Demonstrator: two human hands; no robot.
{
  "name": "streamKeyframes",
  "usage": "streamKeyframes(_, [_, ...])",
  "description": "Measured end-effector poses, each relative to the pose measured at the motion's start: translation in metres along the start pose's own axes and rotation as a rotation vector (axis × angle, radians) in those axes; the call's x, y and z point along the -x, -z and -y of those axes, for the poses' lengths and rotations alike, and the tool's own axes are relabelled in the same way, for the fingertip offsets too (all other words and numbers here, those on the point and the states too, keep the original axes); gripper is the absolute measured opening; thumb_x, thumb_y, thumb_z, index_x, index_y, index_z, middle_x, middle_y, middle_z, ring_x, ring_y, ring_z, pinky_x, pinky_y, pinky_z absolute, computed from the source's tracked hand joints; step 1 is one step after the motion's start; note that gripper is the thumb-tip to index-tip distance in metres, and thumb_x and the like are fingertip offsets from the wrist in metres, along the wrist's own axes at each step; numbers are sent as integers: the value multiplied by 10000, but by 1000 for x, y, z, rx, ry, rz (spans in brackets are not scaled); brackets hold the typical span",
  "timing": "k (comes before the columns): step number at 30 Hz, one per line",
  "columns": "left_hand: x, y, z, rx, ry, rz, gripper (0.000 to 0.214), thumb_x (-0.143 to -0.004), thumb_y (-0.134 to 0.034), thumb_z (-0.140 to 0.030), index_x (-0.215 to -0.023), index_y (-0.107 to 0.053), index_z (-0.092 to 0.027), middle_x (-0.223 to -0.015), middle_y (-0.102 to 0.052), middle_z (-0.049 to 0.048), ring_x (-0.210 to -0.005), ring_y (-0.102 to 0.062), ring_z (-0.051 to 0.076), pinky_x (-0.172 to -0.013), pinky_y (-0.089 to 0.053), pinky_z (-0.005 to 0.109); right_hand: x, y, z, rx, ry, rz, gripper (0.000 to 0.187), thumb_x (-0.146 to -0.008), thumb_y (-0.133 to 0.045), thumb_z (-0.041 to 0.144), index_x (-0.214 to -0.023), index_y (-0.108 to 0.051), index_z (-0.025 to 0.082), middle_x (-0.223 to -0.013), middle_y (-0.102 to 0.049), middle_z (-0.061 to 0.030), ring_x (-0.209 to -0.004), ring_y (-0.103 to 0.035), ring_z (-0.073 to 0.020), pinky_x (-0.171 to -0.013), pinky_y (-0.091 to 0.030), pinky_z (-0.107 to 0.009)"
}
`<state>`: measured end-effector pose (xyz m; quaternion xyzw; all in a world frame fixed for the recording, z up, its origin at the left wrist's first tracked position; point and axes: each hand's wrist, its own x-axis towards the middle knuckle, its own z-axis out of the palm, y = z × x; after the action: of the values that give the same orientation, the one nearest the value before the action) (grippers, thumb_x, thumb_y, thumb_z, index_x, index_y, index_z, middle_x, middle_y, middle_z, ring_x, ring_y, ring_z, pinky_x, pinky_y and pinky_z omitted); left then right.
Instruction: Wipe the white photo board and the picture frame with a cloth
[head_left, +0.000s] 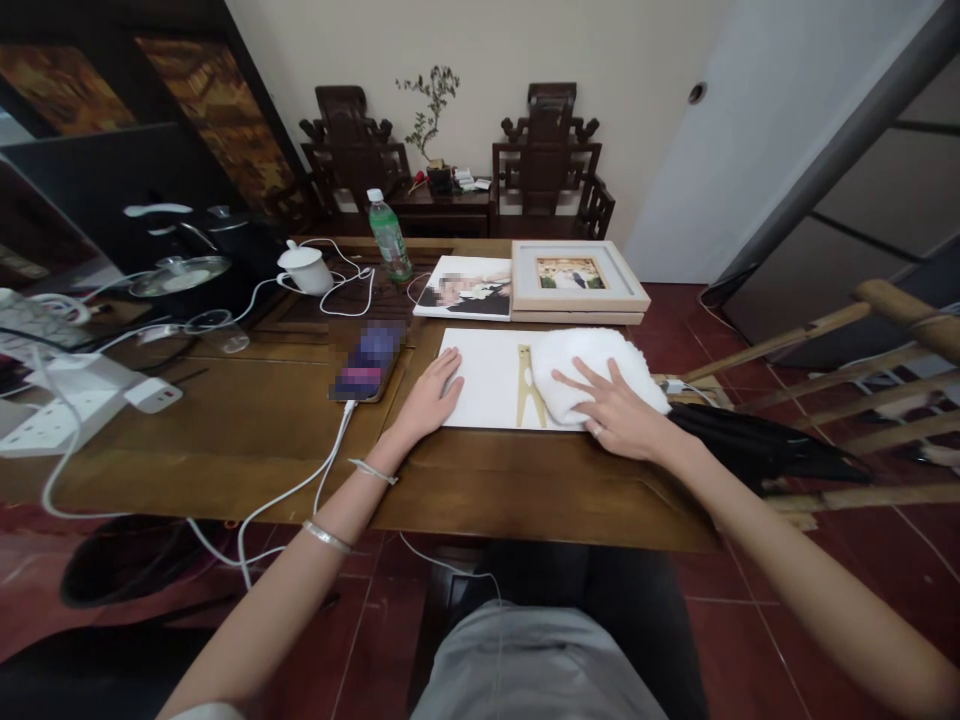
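Note:
A white flat panel (484, 380) lies on the wooden table before me, with a tan, long-legged shape printed or lying on it. My left hand (433, 393) rests at the panel's left edge, its fingers stretched out and holding nothing. On the panel's right part sits a folded white fluffy towel (634, 375), which covers that side. My right hand (611, 405) lies over the towel with spread fingers, pressing on it; a ring shows on one finger.
Behind the panel are a photo print (469, 290) and stacked picture frames (581, 280). A green bottle (390, 240), a lidded white cup (306, 268), a charging phone (369, 362) and a power strip (60, 415) stand or lie leftward. Cables trail over the table's front edge.

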<state>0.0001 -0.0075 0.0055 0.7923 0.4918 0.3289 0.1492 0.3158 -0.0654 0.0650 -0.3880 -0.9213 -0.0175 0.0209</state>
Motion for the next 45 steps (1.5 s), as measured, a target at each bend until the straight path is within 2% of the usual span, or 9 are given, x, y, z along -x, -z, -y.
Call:
streamKeyframes(5, [-1, -2, 0, 17, -5, -12, 488, -894, -403, -352, -1288, -521, -90, -1415, -455, 152, -1348, -372, 260, -1135, -271, 453, 42, 10, 31, -69, 61, 15, 377, -699, -452, 53, -956, -694, 186, -1518, -281, -27, -1420, -83, -339, -1073, -76, -703])
streamKeyframes(9, [-1, -3, 1, 26, -2, -19, 482, -893, -405, -348, -1282, -527, -91, -1411, -460, 153, -1345, -377, 260, -1136, -269, 452, 45, 13, 26, -147, 68, 22, 407, -697, -432, 45, -988, -682, 182, -1479, -363, -54, -1417, -136, -314, -1088, -103, -680])
streamKeyframes(17, [-1, -1, -1, 8, -5, -9, 493, -893, -402, -359, -1286, -522, -86, -1414, -455, 158, -1345, -377, 259, -1132, -278, 449, -40, 2, -14, -96, -140, 0, 452, -815, -386, 162, -1221, -584, 187, -1531, -252, -61, -1408, -145, -359, -1032, -120, -737])
streamKeyframes(23, [-1, 0, -1, 4, 4, 9, 485, -895, -405, -355, -1295, -513, -102, -1422, -447, 147, -1351, -367, 260, -1136, -266, 454, -86, -1, 4, -110, -159, 9, 478, -840, -357, 179, -1275, -554, 199, -1556, -177, -38, -1405, -78, -407, -1000, -110, -771])
streamKeyframes(26, [-1, 0, -1, -6, 3, 11, 488, -897, -398, -351, -1298, -509, -96, -1424, -444, 151, -1352, -365, 257, -1136, -269, 445, -79, -4, 29, -71, -106, 14, 448, -825, -389, 170, -1212, -614, 178, -1555, -188, -51, -1400, -34, -433, -995, -130, -770])
streamKeyframes(31, [-1, -2, -2, 8, -4, -10, 480, -895, -398, -359, -1295, -515, -122, -1417, -458, 132, -1348, -371, 255, -1133, -275, 457, -39, -2, 75, -8, 30, 1, 369, -777, -472, 162, -1073, -692, 178, -1554, -200, -56, -1394, -30, -450, -1015, -132, -752])
streamKeyframes(35, [-1, -2, -2, 12, -7, -12, 475, -896, -387, -338, -1295, -513, -115, -1419, -455, 138, -1352, -364, 258, -1132, -273, 466, -19, 4, 91, -5, 99, 43, 315, -767, -494, 185, -994, -713, 186, -1558, -186, -37, -1394, -43, -451, -1013, -137, -753])
streamKeyframes(39, [-1, -2, -2, -4, -13, -3, 503, -899, -380, -345, -1291, -509, -58, -1411, -451, 180, -1349, -368, 262, -1133, -273, 449, -33, 5, 78, -19, 83, 56, 361, -790, -453, 168, -1063, -688, 195, -1546, -225, -41, -1405, -61, -413, -1015, -148, -746])
streamKeyframes(45, [-1, -2, 0, -8, -9, -2, 494, -897, -395, -344, -1298, -507, -78, -1414, -453, 163, -1348, -371, 254, -1133, -275, 440, -95, -2, 35, -45, -44, 29, 446, -829, -406, 182, -1231, -599, 191, -1533, -259, -61, -1402, -97, -405, -997, -145, -763])
